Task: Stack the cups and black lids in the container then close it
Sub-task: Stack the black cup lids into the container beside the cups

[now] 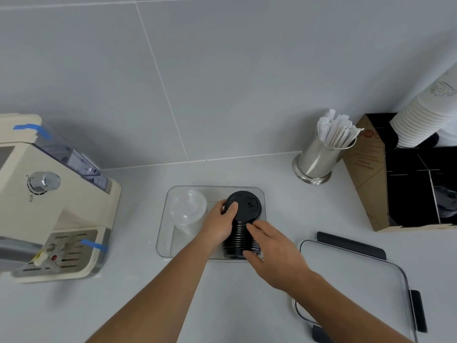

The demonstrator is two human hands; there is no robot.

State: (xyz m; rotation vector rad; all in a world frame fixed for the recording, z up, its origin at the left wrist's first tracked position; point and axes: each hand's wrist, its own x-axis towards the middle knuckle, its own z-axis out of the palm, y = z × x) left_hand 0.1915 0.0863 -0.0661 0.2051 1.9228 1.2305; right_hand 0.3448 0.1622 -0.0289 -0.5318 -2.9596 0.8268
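The stack of black lids [241, 229] is gripped on both sides: the left hand [220, 224] is wrapped round its upper left with the thumb laid on the top lid, the right hand [273, 252] is pressed against its lower right flank. The stack is held inside the clear container [162, 233], right of the clear cups [188, 210]. Embossed marks on the top lid cannot be read. The container's lid [356, 280] lies apart, at right.

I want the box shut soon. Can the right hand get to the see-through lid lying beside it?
Probably yes. The right hand is on the black lids, and the container lid lies just right of it on bare counter, nothing between.
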